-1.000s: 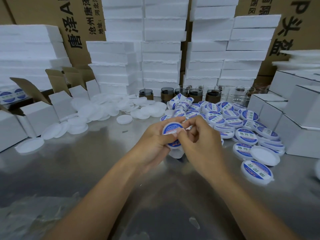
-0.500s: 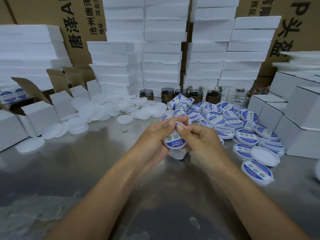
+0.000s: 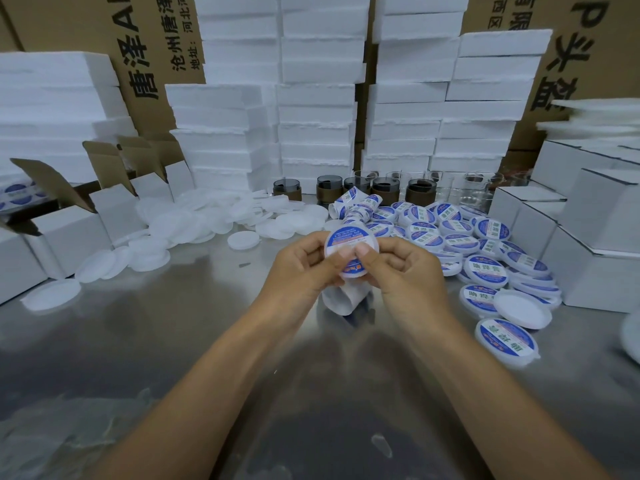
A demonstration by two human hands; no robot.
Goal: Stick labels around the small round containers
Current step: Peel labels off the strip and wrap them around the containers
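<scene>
Squarely in the head view, the container (image 3: 350,239) sits raised above the tabletop (image 3: 173,341), between both hands and touching each; its flat face is turned toward the wearer, so its axis points back at the camera and its rim spans left to right from grip to grip; the left hand (image 3: 304,268) pinches the left edge, the right hand (image 3: 407,271) the right, both grips closed on the container; thumbs (image 3: 345,252) lie side by side on the label (image 3: 349,233); neither hand is nearer; forearms converge, wrists bent inward; smoothing outward toward the rim looks like the next need.
</scene>
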